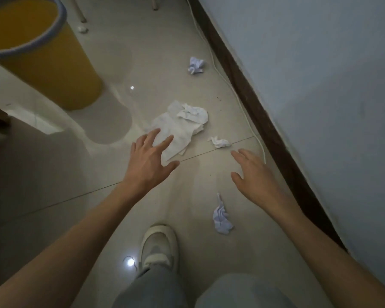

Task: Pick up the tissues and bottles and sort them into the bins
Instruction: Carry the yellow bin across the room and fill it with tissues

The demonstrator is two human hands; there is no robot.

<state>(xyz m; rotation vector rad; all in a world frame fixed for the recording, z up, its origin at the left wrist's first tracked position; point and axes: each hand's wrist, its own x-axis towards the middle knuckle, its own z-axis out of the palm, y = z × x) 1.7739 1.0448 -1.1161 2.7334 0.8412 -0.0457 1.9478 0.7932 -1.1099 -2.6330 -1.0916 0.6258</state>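
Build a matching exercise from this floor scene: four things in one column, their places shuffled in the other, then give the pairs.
Things
1. yellow round plastic bin with a blue-grey rim
2. large flat white tissue
3. small crumpled white tissue
4. twisted pale-blue tissue

Places
A. just beyond the fingertips of the right hand
B. on the floor to the right of the white shoe
C. standing at the upper left of the view
D. partly covered by fingers of the left hand

Pairs: 1-C, 2-D, 3-A, 4-B
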